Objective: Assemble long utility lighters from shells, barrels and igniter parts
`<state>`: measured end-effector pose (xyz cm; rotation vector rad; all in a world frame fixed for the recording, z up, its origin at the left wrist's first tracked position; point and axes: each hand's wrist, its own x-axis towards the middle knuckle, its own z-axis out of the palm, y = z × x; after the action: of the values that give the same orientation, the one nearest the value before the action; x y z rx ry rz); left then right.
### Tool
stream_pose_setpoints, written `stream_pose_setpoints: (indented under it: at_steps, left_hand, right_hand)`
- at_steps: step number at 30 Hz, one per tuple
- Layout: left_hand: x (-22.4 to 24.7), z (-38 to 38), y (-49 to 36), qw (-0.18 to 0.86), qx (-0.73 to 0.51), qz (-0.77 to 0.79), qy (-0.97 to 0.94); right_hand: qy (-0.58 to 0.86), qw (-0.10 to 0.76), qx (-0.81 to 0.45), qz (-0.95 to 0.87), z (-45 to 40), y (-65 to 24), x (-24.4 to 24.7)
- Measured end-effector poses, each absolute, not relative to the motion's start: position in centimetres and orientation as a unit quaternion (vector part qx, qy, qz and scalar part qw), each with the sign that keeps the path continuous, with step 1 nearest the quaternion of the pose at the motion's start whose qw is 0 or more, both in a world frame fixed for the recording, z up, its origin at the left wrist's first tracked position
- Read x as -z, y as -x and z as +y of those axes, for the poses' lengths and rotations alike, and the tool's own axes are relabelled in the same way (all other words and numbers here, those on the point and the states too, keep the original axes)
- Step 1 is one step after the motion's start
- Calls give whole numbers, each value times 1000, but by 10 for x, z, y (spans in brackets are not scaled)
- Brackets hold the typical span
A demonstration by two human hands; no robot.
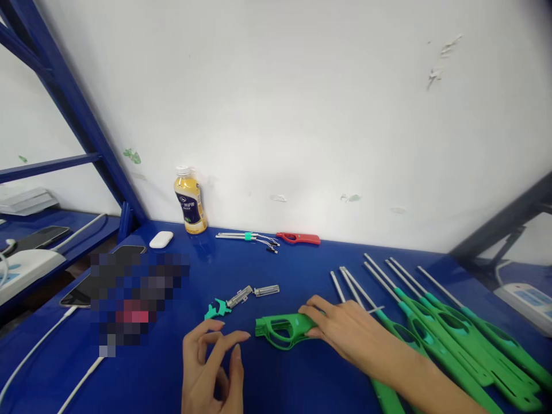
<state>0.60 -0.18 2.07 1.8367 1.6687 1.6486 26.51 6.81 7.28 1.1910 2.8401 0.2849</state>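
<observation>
My right hand grips a green lighter body with its fingers over the rear part, just above the blue table. The lighter body has an oval trigger opening and no metal rod on its front end, which points left. My left hand hovers to the left of that end, fingers bent and apart, with nothing visible in it. Beyond the left hand lie teal plastic pieces and two thin metal pieces, one a bracket. Several green lighters with long metal rods lie side by side on the right, partly behind my right forearm.
Near the wall are a red lighter, metal rods with wires, a yellow drink bottle and a white earphone case. A phone with a white cable lies left. Blue frame posts rise at the left side.
</observation>
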Motion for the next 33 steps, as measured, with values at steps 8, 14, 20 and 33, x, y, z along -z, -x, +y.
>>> stream_pose_setpoints:
  at_steps: [8, 14, 20, 33]
  left_hand:
    - [-80, 101, 34, -129, -308, 574, -747]
    - [-74, 207, 44, -116, -151, 566, -802]
    - [-53, 254, 51, -116, -66, 542, -830]
    - [-78, 229, 56, -163, -35, 516, -840]
  right_hand:
    - [-508, 30, -66, 858, 142, -280, -75]
    - [-531, -3, -63, 845, 129, -275, -71]
    - [-497, -17, -47, 867, 71, -276, -70]
    - [-486, -55, -79, 869, 36, -265, -58]
